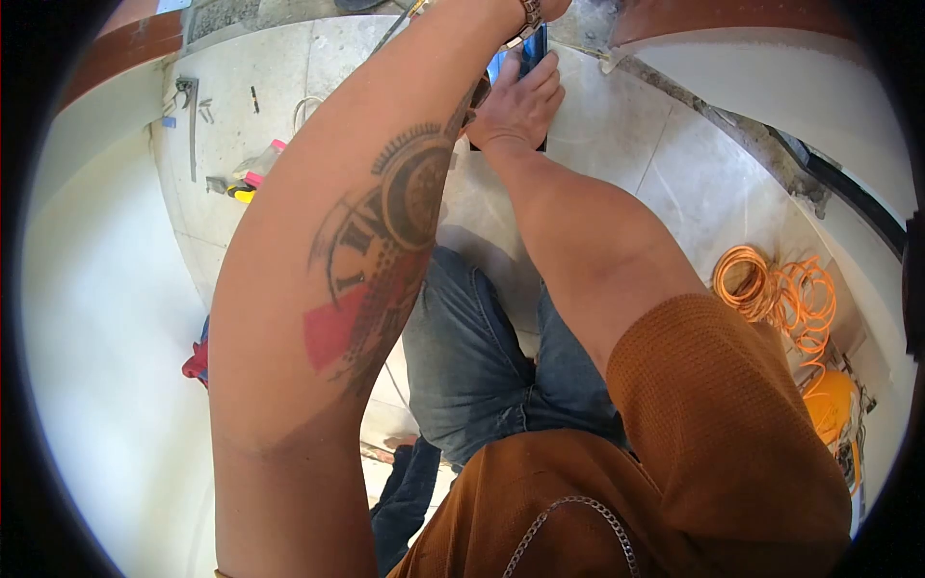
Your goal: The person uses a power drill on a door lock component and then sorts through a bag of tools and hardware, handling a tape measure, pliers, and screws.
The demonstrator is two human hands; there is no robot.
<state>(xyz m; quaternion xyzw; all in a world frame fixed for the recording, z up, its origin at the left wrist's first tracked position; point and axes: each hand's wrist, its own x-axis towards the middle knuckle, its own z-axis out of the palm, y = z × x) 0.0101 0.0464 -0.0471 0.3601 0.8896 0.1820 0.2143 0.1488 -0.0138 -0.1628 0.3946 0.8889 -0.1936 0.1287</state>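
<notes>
My right hand (520, 104) lies with its fingers spread on a dark, flat object with a glossy blue surface (533, 48) at the top centre. What this object is cannot be made out. The tattooed left arm reaches up across the view, a metal-link watch at its wrist. Only a small part of my left hand (556, 10) shows at the top edge, beyond that object's near part; its fingers are out of view. Pale floor tiles (602, 125) lie beneath.
An orange coiled hose (747, 279) lies at the right, near a yellow-orange tool (831, 405). On the left floor are a metal square (193, 135), a black marker (255, 99) and a yellow-handled tool (241, 194). A dark-edged gap runs along the upper right.
</notes>
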